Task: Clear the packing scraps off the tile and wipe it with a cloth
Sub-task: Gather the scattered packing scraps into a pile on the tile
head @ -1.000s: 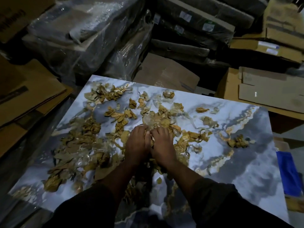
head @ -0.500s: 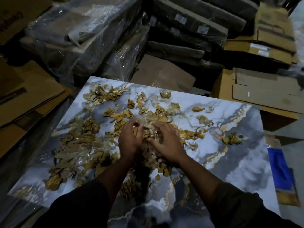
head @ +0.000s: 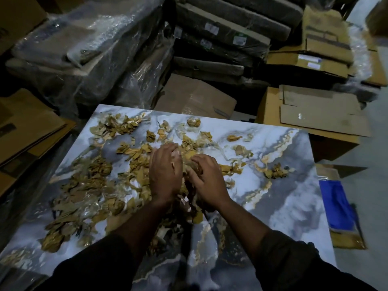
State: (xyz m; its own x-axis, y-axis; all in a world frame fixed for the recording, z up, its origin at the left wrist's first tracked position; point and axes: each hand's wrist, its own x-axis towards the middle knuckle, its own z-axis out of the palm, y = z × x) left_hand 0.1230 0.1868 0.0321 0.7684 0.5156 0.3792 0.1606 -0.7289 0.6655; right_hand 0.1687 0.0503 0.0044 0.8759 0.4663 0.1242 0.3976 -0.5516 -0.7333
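Reaches farther up the tile [head: 279, 198] than a second ago, left hand [head: 165, 175] and right hand [head: 206, 179] close together, curled into the packing scraps [head: 88, 185]: gathering step; next, lift clear, then wipe.

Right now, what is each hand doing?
Left hand: fingers curled, gathering scraps.
Right hand: fingers curled into the same scraps.

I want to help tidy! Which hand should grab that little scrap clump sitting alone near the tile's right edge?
Probably the right hand: the lone clump lies on its side of the tile, with bare tile between. The left hand would have to cross over.
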